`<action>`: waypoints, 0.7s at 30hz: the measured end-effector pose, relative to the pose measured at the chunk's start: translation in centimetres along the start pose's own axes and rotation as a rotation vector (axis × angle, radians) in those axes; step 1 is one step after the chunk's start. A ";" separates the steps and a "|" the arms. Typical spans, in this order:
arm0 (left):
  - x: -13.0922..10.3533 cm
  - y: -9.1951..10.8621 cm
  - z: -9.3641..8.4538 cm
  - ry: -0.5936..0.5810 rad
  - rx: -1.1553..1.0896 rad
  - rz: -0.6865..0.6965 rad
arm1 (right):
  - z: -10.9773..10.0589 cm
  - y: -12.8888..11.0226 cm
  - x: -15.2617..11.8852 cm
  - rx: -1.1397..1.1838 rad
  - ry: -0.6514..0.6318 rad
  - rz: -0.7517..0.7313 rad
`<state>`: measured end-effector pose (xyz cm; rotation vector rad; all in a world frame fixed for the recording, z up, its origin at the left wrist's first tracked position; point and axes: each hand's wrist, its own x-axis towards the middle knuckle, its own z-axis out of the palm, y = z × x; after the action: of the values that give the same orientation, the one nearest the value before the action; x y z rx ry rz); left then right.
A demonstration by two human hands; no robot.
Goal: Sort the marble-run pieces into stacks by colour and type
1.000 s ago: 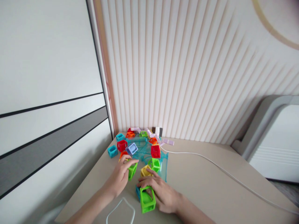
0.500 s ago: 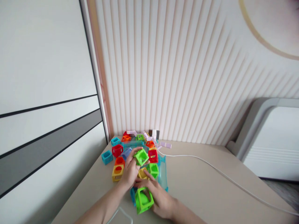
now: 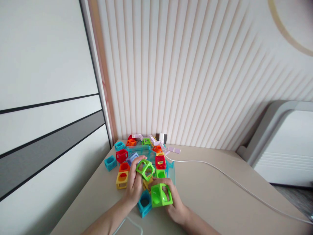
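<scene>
Ribbed wall panelling (image 3: pixel 176 71) backs our counter (image 3: pixel 210 186), where our left hand (image 3: pixel 134 186) pinches one green cube (image 3: pixel 141 173) and our right hand (image 3: pixel 177 205) grips a second green cube (image 3: pixel 156 197) beside a blue cube (image 3: pixel 144 210); we should steady both by their frames, facing sides clear.

Green cubes (image 3: pixel 156 197); blue cubes (image 3: pixel 145 210); yellow cubes (image 3: pixel 121 182); red cubes (image 3: pixel 121 156); orange cubes (image 3: pixel 124 167); teal plate (image 3: pixel 171 174); lilac strips (image 3: pixel 174 150); white panel (image 3: pixel 49 49), black-lined, grey-banded.

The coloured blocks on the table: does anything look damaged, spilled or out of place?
Nothing looks damaged or spilled. The loose blocks lie at mixed angles, and a white cable trails across the table; untidy, but hardly odd.
</scene>
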<state>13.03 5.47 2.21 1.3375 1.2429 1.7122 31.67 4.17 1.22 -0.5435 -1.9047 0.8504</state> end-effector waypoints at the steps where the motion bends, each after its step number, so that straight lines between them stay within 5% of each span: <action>1: 0.0 0.2 0.0 0.017 0.007 0.020 | -0.1 0.2 -0.3 -0.052 0.050 -0.011; 7: -0.2 1.2 0.1 -0.014 -0.053 0.109 | -0.7 1.1 -1.0 -0.063 0.333 0.059; 15: -0.5 0.5 -0.5 -0.149 0.180 0.464 | -1.1 1.1 0.6 0.069 0.460 0.145; 21: -1.1 0.1 -0.5 -0.201 0.153 0.393 | -1.6 1.1 1.1 -0.057 0.498 0.104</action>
<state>12.89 4.34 1.93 1.8971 1.0635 1.7072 32.62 6.15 1.49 -0.8122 -1.4565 0.6509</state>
